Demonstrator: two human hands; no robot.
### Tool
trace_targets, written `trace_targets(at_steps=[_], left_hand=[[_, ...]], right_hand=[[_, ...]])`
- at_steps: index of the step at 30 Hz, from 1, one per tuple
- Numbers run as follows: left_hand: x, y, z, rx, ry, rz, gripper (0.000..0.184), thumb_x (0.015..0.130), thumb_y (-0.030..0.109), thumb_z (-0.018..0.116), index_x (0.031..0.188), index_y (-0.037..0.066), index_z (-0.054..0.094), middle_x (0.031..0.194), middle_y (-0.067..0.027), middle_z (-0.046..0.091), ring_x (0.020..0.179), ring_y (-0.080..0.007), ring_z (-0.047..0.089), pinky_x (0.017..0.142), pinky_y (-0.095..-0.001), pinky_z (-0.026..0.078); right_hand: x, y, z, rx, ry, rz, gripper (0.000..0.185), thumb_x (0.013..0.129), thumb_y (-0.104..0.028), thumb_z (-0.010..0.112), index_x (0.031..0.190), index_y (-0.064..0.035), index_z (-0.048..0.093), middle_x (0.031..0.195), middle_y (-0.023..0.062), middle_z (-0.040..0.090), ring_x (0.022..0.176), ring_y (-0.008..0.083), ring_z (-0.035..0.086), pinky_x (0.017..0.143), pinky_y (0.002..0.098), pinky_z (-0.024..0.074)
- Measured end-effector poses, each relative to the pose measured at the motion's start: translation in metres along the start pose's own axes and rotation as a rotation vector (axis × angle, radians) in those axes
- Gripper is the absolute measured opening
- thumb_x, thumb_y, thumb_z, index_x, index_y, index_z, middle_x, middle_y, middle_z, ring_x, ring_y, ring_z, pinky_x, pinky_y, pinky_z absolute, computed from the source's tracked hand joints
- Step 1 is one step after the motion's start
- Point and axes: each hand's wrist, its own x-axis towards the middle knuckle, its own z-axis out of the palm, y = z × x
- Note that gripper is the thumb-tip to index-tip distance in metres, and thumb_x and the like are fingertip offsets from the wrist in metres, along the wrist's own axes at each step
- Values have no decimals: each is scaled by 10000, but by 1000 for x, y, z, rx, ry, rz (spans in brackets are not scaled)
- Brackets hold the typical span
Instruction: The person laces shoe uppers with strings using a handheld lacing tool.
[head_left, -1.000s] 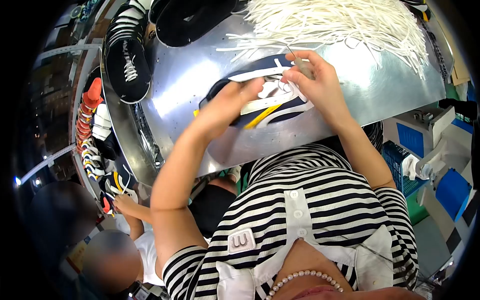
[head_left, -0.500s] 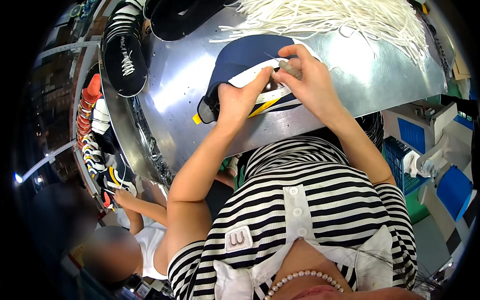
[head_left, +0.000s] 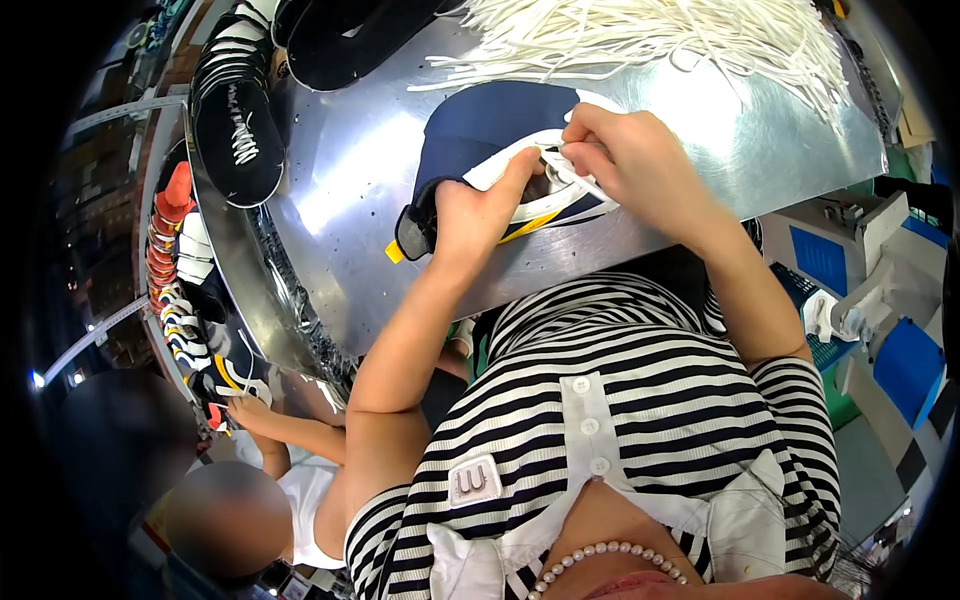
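Note:
A navy shoe upper (head_left: 480, 125) with white eyelet edging and a yellow stripe lies on the metal table in front of me. My left hand (head_left: 475, 212) is closed around its near side, thumb pressed on the white edging and the other fingers hidden inside or beneath. Over the lacing opening, my right hand (head_left: 630, 160) has its thumb and forefinger pinched together at the white edge. Whatever it holds is covered by the hand. White lace-like strands (head_left: 572, 178) show beside those fingertips. A yellow tab (head_left: 394, 251) sticks out at the upper's left end.
A heap of white laces (head_left: 660, 40) covers the table's far side. Black shoes (head_left: 238, 140) stand at the left edge of the metal table (head_left: 340, 170). Further left, a co-worker's hand (head_left: 250, 412) handles a shoe beside a row of shoe pieces. Blue crates stand at right.
The small awl-like tool with a thick handle in my right hand has gone out of sight. That hand has turned over, back upward, and white strands now show under its fingers.

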Motion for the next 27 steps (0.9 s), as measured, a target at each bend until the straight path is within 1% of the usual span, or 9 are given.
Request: trace_targets(at_steps=[1, 4, 7, 11, 14, 18, 23, 26, 27], left_hand=[[-2, -2, -1, -32, -45, 15, 168, 898, 121, 678, 965, -32, 698, 880, -71, 716, 821, -139, 676, 747, -258, 534], [-2, -13, 11, -41, -33, 395, 190, 900, 148, 671, 977, -25, 692, 889, -67, 717, 801, -135, 672, 719, -276, 523], [6, -11, -3, -29, -129, 72, 168, 910, 119, 656, 999, -22, 674, 900, -71, 704, 806, -140, 658, 727, -268, 519], [17, -1, -28, -206, -258, -288, 221, 876, 81, 692, 1072, -14, 659, 955, -79, 700, 855, -148, 658, 741, -275, 525], [11, 14, -16, -236, -218, -180, 298, 832, 52, 732, 1110, -8, 643, 1005, -89, 694, 869, -150, 651, 762, -285, 524], [18, 9, -7, -102, -99, -141, 385, 788, 48, 762, 1146, -16, 637, 1069, -70, 683, 951, -142, 625, 846, -285, 501], [29, 8, -7, -130, -128, -183, 431, 768, 58, 775, 1167, -13, 631, 1100, -77, 676, 982, -166, 633, 863, -288, 498], [23, 16, -8, -188, -169, -249, 381, 758, 44, 772, 1115, -23, 656, 1051, -94, 690, 922, -157, 652, 863, -271, 497], [15, 28, -10, -208, -158, -357, 334, 780, 84, 761, 1083, -21, 668, 977, -73, 687, 809, -141, 640, 790, -245, 495]], right_hand=[[4, 0, -1, -32, -26, -16, 121, 902, -129, 591, 896, -9, 590, 668, 127, 628, 620, 299, 618, 580, 385, 463], [14, -5, 8, -184, -92, -27, 141, 892, -163, 579, 868, -25, 596, 672, 146, 623, 659, 351, 619, 600, 433, 471], [21, -1, 15, -304, -162, -45, 145, 869, -178, 599, 917, -42, 618, 716, 139, 663, 708, 327, 656, 636, 430, 498], [20, -16, -37, -34, -57, 242, 136, 911, -164, 582, 988, -56, 612, 727, 114, 657, 700, 295, 654, 658, 370, 496], [23, 19, 9, 336, 204, 55, 128, 942, -173, 562, 989, -62, 605, 744, 113, 656, 700, 285, 654, 652, 374, 494], [21, 30, 40, 19, 407, -159, 132, 933, -189, 592, 1004, -79, 578, 836, 87, 671, 731, 286, 659, 634, 383, 502], [23, 32, 44, -126, 347, -95, 146, 931, -182, 581, 1004, -56, 566, 872, 103, 680, 746, 290, 668, 638, 391, 515], [23, 33, 48, -234, 356, -88, 189, 933, -204, 574, 991, -24, 562, 859, 138, 670, 739, 312, 672, 630, 406, 530], [23, 35, 49, -267, 361, -85, 195, 934, -207, 572, 989, -20, 562, 854, 144, 666, 736, 316, 672, 627, 409, 532]])
